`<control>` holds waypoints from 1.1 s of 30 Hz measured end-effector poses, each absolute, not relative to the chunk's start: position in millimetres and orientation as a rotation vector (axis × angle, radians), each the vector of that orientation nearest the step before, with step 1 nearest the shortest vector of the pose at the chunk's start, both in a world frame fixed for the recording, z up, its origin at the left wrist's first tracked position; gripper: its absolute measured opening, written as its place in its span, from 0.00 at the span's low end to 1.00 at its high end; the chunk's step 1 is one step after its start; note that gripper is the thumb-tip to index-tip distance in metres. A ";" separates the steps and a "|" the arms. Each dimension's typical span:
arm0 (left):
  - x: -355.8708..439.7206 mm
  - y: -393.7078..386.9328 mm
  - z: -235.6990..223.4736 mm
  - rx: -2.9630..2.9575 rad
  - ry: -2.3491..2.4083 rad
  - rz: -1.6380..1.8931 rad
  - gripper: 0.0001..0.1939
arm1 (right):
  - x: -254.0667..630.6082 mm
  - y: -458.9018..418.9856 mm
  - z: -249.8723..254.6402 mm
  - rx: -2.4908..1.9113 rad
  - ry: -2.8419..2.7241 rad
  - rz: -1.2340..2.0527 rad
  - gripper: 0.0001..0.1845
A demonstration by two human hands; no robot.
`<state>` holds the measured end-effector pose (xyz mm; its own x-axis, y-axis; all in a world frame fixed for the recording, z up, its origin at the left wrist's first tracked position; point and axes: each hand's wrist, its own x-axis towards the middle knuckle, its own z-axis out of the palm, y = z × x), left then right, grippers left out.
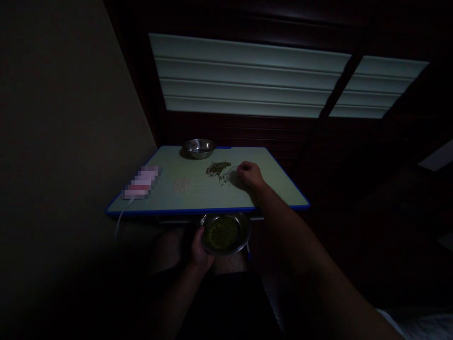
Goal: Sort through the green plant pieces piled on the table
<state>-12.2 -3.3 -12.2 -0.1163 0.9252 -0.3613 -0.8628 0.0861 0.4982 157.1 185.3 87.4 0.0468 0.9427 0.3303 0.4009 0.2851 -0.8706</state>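
Note:
My left hand (202, 250) grips the side of a steel bowl (244, 245) below the table's front edge, over my lap. Inside that bowl lies a heap of small green beans (222, 232) that look like mung beans. Over the right half of the table, my right hand (249, 174) has its fingers curled closed. A faint, clear rounded shape (230, 174) shows at its fingertips; I cannot tell what it is. Just left of it, a loose patch of the same small beans (217, 168) is spread on the tabletop, with a few strays nearer me.
A second steel bowl (199, 149) stands at the back left of the pale, blue-edged table (170, 200). To the left lies a blurred-out phone-like object (142, 182) with a white cable (119, 219) hanging over the edge. A wall rises at left, dark slatted doors behind.

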 end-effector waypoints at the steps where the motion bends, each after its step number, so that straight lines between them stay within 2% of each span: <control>1: -12.1 -3.3 -12.0 0.109 0.730 1.527 0.17 | 156.7 184.6 88.0 -1.285 -1.536 0.672 0.06; 21: -11.1 -2.7 -9.2 0.081 0.740 1.534 0.16 | 153.9 178.1 94.0 -1.238 -1.504 0.787 0.04; 33: -11.6 -3.5 -11.1 0.093 0.760 1.518 0.16 | 152.5 177.0 93.8 -1.222 -1.525 0.873 0.07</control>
